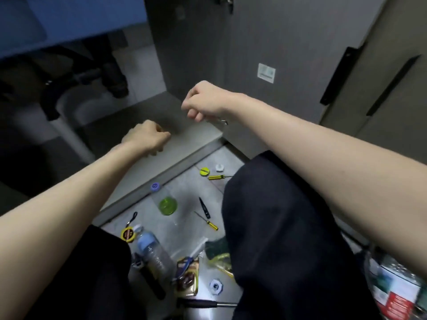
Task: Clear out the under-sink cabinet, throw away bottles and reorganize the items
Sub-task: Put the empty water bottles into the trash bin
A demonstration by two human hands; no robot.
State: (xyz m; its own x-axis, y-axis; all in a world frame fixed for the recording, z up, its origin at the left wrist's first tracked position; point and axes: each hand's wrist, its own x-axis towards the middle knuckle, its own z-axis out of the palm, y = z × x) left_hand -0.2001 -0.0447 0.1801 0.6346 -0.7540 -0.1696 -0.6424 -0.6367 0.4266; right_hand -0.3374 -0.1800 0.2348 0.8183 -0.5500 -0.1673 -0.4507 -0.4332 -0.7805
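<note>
My left hand (147,137) is curled into a loose fist over the front of the bare grey cabinet floor (191,131), with nothing visible in it. Further in and higher, my right hand (203,101) hangs with its fingers curled and holds nothing that I can see. On the tile floor between my knees a clear plastic bottle (154,252) with a blue label lies on its side. A clear bottle with a green cap (168,205) and a purple cap (155,187) sit by the cabinet's plinth.
Black drain pipes (111,77) and a white pipe (69,135) fill the cabinet's left. The open cabinet door (265,54) stands right. Screwdrivers (218,177), a tape measure (128,233), fittings and packets litter the floor. Bagged bottles (397,289) sit at lower right.
</note>
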